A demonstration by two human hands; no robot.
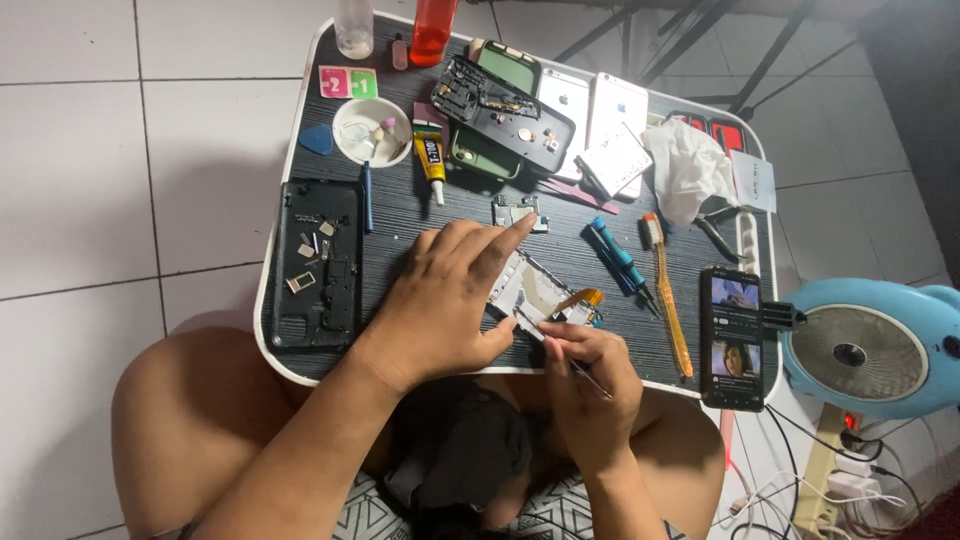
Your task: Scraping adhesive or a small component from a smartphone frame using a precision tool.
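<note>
1. The left hand (445,300) lies palm down, forearm reaching in from the near left, index finger stretched toward the far right, thumb tucked toward the other hand.
2. The right hand (590,375), just to its right, is curled, fingers (560,338) pinched together, wrist bent near.

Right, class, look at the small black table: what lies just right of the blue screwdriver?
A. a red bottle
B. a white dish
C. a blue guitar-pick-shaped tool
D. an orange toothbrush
D: the orange toothbrush lies lengthwise just to the right of the blue screwdriver on the table, beyond the right hand.
</note>
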